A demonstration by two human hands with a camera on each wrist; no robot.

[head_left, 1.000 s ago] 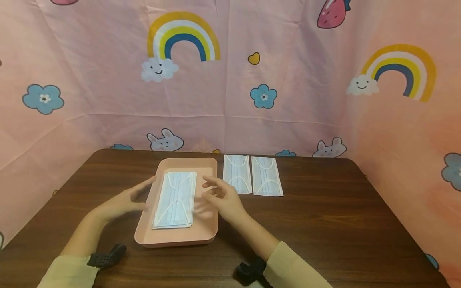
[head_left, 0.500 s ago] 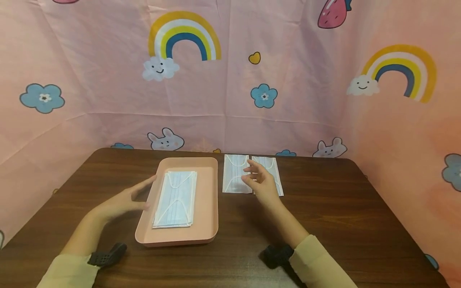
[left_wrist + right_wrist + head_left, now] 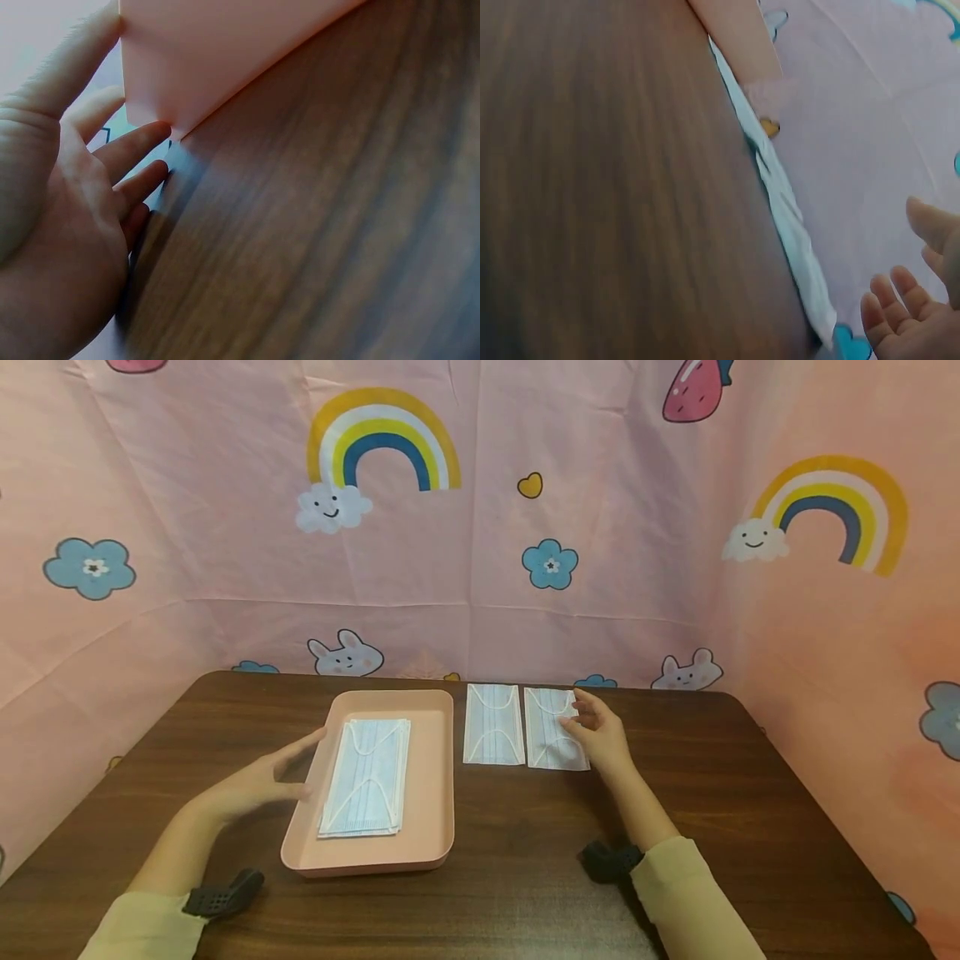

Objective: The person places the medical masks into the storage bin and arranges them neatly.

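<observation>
Tray (image 3: 435, 777) holding mask stack (image 3: 367, 777), left hand (image 3: 258, 781) slack at tray's left rim, right hand (image 3: 596, 735) fingers spread over far-right mask (image 3: 551, 731), gripping nothing, second mask (image 3: 492, 723) just right of tray

We've got the tray (image 3: 435, 777) sitting a bit left of centre on the counter (image 3: 750, 827), with a stack of masks (image 3: 367, 777) lying in its left half. Just right of the tray, two more masks lie flat on the counter side by side, toward the back edge: the near mask (image 3: 492, 724) beside the tray and the far mask (image 3: 551, 731) right next to it, almost touching. Our left hand (image 3: 258, 781) is at the tray's left rim, fingers along its wall. Our right hand (image 3: 600, 735) sits over the right edge of the far mask. Behind the counter and to its right hangs the backdrop (image 3: 637, 527).
</observation>
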